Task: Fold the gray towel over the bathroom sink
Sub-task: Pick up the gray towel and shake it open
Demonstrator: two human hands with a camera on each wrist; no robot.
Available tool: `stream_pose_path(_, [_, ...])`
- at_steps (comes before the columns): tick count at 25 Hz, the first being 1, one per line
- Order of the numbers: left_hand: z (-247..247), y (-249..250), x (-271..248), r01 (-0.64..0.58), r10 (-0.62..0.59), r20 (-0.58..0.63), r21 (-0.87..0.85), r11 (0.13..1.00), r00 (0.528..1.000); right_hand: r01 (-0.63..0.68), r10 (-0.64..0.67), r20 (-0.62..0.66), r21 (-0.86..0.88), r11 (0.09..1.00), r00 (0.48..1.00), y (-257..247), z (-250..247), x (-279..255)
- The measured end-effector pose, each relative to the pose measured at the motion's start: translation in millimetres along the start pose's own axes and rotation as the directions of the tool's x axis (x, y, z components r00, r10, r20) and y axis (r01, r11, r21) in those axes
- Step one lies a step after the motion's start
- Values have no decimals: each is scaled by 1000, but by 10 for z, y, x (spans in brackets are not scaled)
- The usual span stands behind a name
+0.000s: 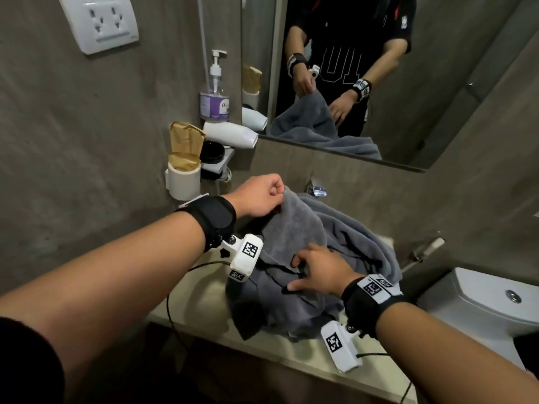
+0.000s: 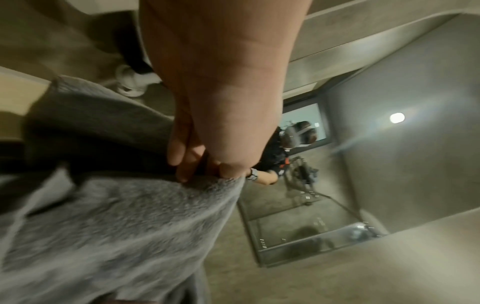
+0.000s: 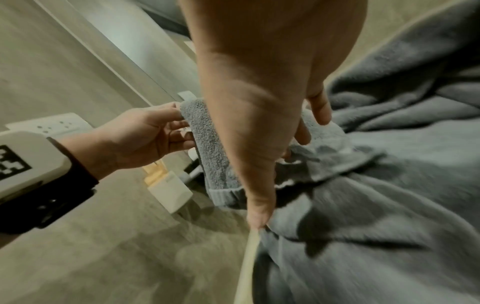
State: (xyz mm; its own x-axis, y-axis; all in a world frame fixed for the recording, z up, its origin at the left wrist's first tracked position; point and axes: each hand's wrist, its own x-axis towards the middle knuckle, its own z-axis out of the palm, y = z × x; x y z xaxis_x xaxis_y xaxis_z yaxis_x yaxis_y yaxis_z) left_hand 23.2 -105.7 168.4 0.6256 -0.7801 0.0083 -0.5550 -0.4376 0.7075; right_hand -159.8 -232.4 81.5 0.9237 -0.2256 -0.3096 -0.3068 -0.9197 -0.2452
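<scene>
The gray towel [image 1: 294,228] lies crumpled over the sink, hiding the basin; the beige counter [image 1: 204,290] shows to its left. My left hand [image 1: 274,193] pinches one corner of the towel and holds it raised near the back wall. The left wrist view shows that pinch on the towel [image 2: 116,226] by the left hand [image 2: 197,170]. My right hand [image 1: 294,272] rests on the heap's middle, thumb stretched left, fingers loosely bent. In the right wrist view the right hand [image 3: 285,164] touches a hemmed fold of the towel [image 3: 376,205], while the left hand [image 3: 179,127] holds the corner.
A chrome faucet [image 1: 316,189] pokes out behind the towel. A soap pump bottle [image 1: 215,91], a white hair dryer [image 1: 230,134] and a white holder with brown paper [image 1: 183,176] crowd the back left. A toilet tank [image 1: 481,298] stands at right, under the mirror [image 1: 437,83].
</scene>
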Motion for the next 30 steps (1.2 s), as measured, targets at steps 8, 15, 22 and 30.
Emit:
stream_pose_path(8, [172, -484, -161, -3, -3, 90, 65, 998, 996, 57, -10, -199, 232, 971, 980, 93, 329, 160])
stream_pose_path(15, [233, -495, -303, -135, 98, 243, 141, 981, 965, 180, 83, -547, 410, 894, 833, 109, -1057, 198])
stream_pose_path(22, [281, 114, -187, -112, 77, 149, 245, 963, 986, 237, 102, -572, 488, 840, 814, 177, -2091, -176])
stream_pose_path(30, [-44, 107, -276, -54, 38, 74, 231, 971, 997, 30, 146, -556, 295, 955, 818, 528, -1681, -310])
